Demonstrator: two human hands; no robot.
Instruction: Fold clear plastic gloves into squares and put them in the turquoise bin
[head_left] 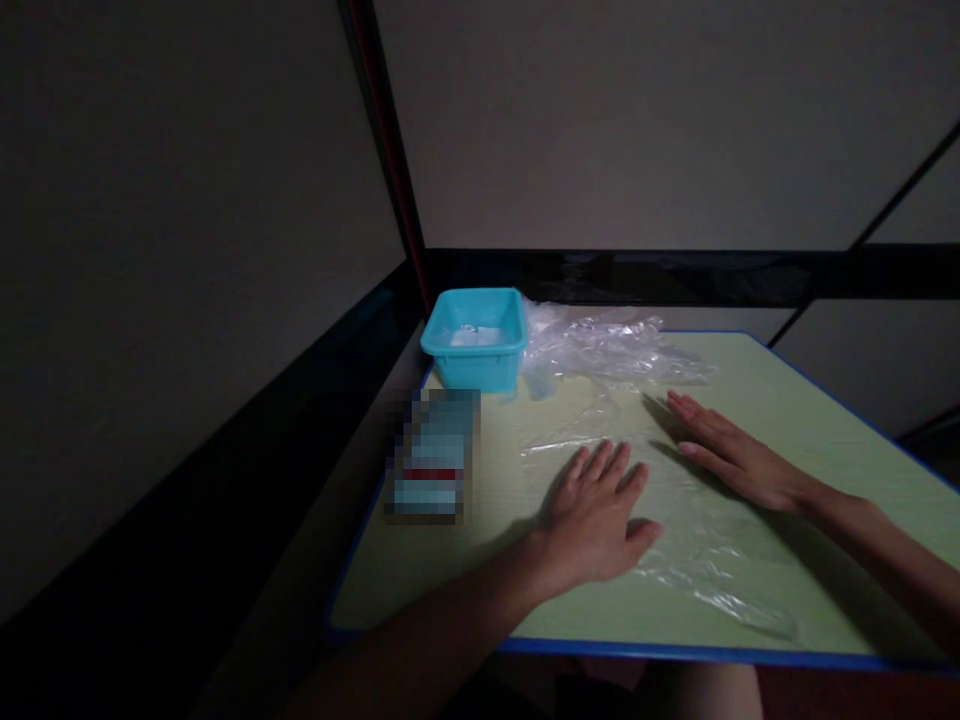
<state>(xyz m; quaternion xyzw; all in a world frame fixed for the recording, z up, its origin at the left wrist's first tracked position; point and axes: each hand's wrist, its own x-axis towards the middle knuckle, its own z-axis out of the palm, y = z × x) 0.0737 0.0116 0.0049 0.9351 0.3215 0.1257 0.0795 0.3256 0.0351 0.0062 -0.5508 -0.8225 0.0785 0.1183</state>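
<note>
A clear plastic bag [690, 540] lies spread out over the table in front of me. Palm down on its left part rests my left hand [596, 515], fingers spread and holding nothing. My right hand [739, 460] is stretched out with straight fingers above the bag's right side, a shadow beneath it; whether it touches the plastic I cannot tell. Beyond both hands, more crumpled clear plastic bags [607, 345] are heaped at the back of the table.
A turquoise plastic basket [480, 372] with whitish items inside stands at the back left. Nearer, by the left edge, is a blurred-out bluish object [431, 450]. The pale green table [480, 590] has a blue rim, and walls rise behind and to the left.
</note>
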